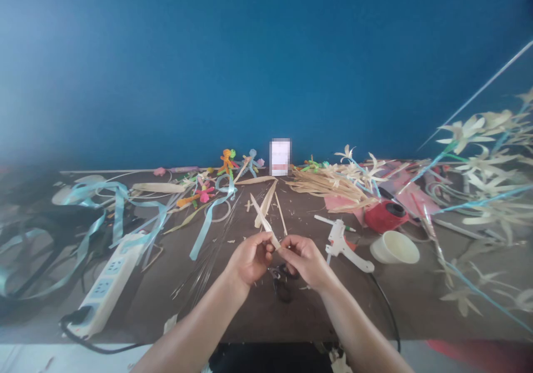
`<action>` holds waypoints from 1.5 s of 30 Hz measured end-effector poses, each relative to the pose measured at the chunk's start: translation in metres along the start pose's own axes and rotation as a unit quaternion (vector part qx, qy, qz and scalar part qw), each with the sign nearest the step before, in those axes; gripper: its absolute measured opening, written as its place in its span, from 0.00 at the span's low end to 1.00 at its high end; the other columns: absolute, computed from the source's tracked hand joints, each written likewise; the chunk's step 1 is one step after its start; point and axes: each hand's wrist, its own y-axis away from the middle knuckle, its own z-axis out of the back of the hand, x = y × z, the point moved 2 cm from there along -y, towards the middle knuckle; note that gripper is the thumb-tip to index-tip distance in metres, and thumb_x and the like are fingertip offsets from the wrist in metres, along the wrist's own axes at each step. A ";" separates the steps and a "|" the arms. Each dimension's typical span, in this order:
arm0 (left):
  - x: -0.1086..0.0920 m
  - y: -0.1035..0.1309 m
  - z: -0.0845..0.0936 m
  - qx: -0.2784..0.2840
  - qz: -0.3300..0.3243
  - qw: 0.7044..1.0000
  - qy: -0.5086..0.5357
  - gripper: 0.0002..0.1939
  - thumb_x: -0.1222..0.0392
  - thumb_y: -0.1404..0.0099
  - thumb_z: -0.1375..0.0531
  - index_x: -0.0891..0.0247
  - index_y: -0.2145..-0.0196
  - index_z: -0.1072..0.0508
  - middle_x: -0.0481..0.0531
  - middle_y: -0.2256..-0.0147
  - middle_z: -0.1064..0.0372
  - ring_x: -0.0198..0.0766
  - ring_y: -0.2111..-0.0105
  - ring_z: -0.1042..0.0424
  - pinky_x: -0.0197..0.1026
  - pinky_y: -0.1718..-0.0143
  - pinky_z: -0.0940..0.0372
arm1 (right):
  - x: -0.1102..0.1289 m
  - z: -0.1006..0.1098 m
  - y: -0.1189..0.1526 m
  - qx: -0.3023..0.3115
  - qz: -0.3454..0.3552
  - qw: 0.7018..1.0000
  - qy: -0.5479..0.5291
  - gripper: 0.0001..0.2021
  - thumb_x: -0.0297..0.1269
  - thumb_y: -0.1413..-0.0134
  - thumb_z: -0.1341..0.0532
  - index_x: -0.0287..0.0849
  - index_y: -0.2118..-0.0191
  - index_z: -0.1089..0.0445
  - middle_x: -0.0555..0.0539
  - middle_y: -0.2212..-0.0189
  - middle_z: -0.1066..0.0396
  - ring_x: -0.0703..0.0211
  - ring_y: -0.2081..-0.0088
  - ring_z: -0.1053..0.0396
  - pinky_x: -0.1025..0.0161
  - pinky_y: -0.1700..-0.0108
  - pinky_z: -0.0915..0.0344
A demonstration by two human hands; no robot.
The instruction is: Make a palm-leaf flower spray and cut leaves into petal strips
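Observation:
A pale, narrow strip of dried husk [260, 215] points up and away from my fingers, its tip tapering to the left. My left hand [251, 257] pinches its lower part between thumb and fingers. Close beside it, my right hand [306, 261] is closed on the bottom end of the same strip. Black-handled scissors [283, 288] lie on the table under my hands, partly hidden by them. Beyond the strip lies a wider piece of husk [267, 201], with a thin stick-like strip [281, 212] to its right.
A white glue gun [343, 246], a cream cup [395, 248] and a red roll [381, 216] lie to the right, near husk flowers [470, 134]. Behind is a husk pile [325, 183]. On the left are a power strip [109, 284], blue ribbon [204, 234] and thin wires [204, 256].

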 end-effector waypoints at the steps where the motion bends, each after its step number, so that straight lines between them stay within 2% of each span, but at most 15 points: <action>1: -0.002 0.002 -0.001 -0.001 -0.011 1.000 -0.001 0.03 0.70 0.49 0.42 0.68 0.78 0.35 0.45 0.84 0.39 0.23 0.86 0.40 0.24 0.89 0.46 | 0.002 0.001 0.001 -0.004 0.004 1.000 0.015 0.12 0.45 0.52 0.43 0.40 0.76 0.38 0.58 0.90 0.47 0.71 0.87 0.50 0.71 0.82 0.53; 9: -0.011 0.013 -0.003 0.046 -0.081 0.995 -0.022 0.05 0.64 0.51 0.40 0.68 0.78 0.34 0.43 0.83 0.41 0.23 0.85 0.43 0.25 0.88 0.50 | 0.011 0.002 0.016 -0.040 0.029 0.997 0.057 0.09 0.40 0.53 0.42 0.40 0.77 0.37 0.56 0.86 0.44 0.70 0.85 0.47 0.71 0.82 0.51; 13: -0.009 0.022 -0.009 0.111 -0.121 0.976 -0.141 0.11 0.59 0.50 0.39 0.67 0.69 0.30 0.46 0.78 0.38 0.24 0.82 0.42 0.27 0.87 0.53 | -0.001 -0.004 0.013 -0.095 0.003 0.995 -0.013 0.11 0.42 0.54 0.42 0.40 0.77 0.37 0.57 0.89 0.48 0.71 0.87 0.52 0.71 0.85 0.55; 16: -0.001 0.023 -0.010 0.121 -0.130 0.961 -0.213 0.10 0.59 0.52 0.37 0.68 0.72 0.30 0.46 0.80 0.39 0.24 0.82 0.43 0.27 0.86 0.53 | -0.010 -0.011 0.008 -0.123 -0.011 0.991 -0.050 0.12 0.44 0.53 0.42 0.39 0.76 0.36 0.56 0.88 0.45 0.72 0.88 0.53 0.71 0.86 0.57; 19: 0.001 0.016 -0.003 0.089 -0.161 0.961 -0.206 0.10 0.58 0.52 0.38 0.68 0.77 0.30 0.45 0.82 0.40 0.24 0.83 0.44 0.28 0.85 0.53 | -0.013 -0.011 0.008 -0.114 -0.017 0.993 0.013 0.14 0.45 0.49 0.47 0.39 0.74 0.35 0.55 0.88 0.44 0.70 0.88 0.52 0.70 0.85 0.55; 21: -0.004 0.011 0.004 0.065 -0.171 0.964 -0.193 0.10 0.57 0.52 0.38 0.68 0.76 0.29 0.46 0.82 0.40 0.24 0.83 0.44 0.28 0.85 0.53 | -0.012 -0.007 0.011 -0.094 0.005 0.986 0.138 0.11 0.42 0.49 0.47 0.40 0.74 0.34 0.53 0.85 0.39 0.67 0.84 0.45 0.69 0.80 0.48; 22: -0.007 0.008 0.007 0.053 -0.174 0.965 -0.189 0.10 0.57 0.53 0.37 0.68 0.75 0.29 0.46 0.81 0.40 0.24 0.82 0.44 0.28 0.86 0.54 | -0.012 -0.004 0.014 -0.082 0.020 0.972 0.219 0.09 0.39 0.50 0.46 0.41 0.73 0.33 0.51 0.82 0.37 0.64 0.80 0.40 0.67 0.76 0.45; 24: -0.014 0.006 0.013 0.040 -0.181 0.965 -0.188 0.11 0.57 0.53 0.37 0.68 0.74 0.28 0.47 0.79 0.38 0.24 0.81 0.43 0.27 0.86 0.53 | -0.014 0.001 0.021 -0.052 0.035 0.922 0.381 0.03 0.33 0.55 0.43 0.42 0.71 0.33 0.49 0.73 0.34 0.58 0.70 0.36 0.65 0.67 0.42; 26: -0.020 0.006 0.016 0.036 -0.190 0.962 -0.194 0.11 0.56 0.52 0.38 0.68 0.74 0.28 0.48 0.77 0.37 0.24 0.80 0.42 0.27 0.85 0.52 | -0.018 0.004 0.027 -0.023 0.028 0.871 0.490 0.06 0.30 0.58 0.42 0.43 0.68 0.34 0.47 0.69 0.34 0.56 0.64 0.37 0.63 0.62 0.43; 28: -0.023 0.006 0.018 0.032 -0.203 0.956 -0.209 0.12 0.55 0.51 0.39 0.69 0.74 0.27 0.51 0.74 0.35 0.25 0.79 0.40 0.27 0.84 0.51 | -0.021 0.003 0.030 -0.002 0.020 0.839 0.544 0.08 0.30 0.58 0.43 0.42 0.66 0.35 0.47 0.67 0.35 0.56 0.63 0.37 0.63 0.62 0.43; 31: -0.023 0.007 0.019 0.022 -0.217 0.948 -0.232 0.13 0.54 0.50 0.40 0.68 0.72 0.27 0.54 0.69 0.33 0.27 0.77 0.38 0.28 0.84 0.49 | -0.023 -0.001 0.033 0.022 0.007 0.813 0.581 0.09 0.31 0.56 0.44 0.42 0.64 0.36 0.46 0.67 0.35 0.56 0.66 0.35 0.63 0.64 0.42; 36: -0.024 0.010 0.020 0.022 -0.236 0.936 -0.260 0.12 0.55 0.50 0.40 0.67 0.70 0.27 0.51 0.75 0.34 0.28 0.78 0.38 0.29 0.83 0.47 | -0.023 -0.008 0.035 0.042 -0.029 0.775 0.630 0.14 0.32 0.58 0.43 0.41 0.61 0.36 0.43 0.65 0.35 0.54 0.70 0.33 0.62 0.70 0.42; 39: -0.027 0.015 0.019 0.026 -0.268 0.920 -0.286 0.11 0.57 0.49 0.41 0.67 0.71 0.28 0.49 0.76 0.34 0.28 0.79 0.38 0.29 0.82 0.45 | -0.024 -0.002 0.035 0.031 -0.039 0.792 0.608 0.10 0.28 0.58 0.45 0.41 0.66 0.34 0.44 0.70 0.33 0.54 0.71 0.32 0.63 0.71 0.43; 42: -0.029 0.020 0.017 0.029 -0.287 0.910 -0.298 0.09 0.57 0.48 0.41 0.67 0.72 0.30 0.50 0.76 0.33 0.29 0.79 0.37 0.30 0.82 0.44 | -0.025 0.014 0.035 0.003 -0.022 0.853 0.521 0.05 0.30 0.60 0.43 0.42 0.72 0.34 0.48 0.73 0.33 0.57 0.72 0.33 0.65 0.70 0.44; 45: -0.029 0.020 0.016 0.033 -0.278 0.914 -0.294 0.10 0.56 0.47 0.42 0.68 0.74 0.30 0.50 0.77 0.34 0.29 0.80 0.37 0.30 0.82 0.44 | -0.025 0.029 0.037 -0.014 -0.050 0.925 0.377 0.04 0.35 0.56 0.43 0.42 0.71 0.36 0.52 0.80 0.37 0.62 0.77 0.37 0.67 0.75 0.46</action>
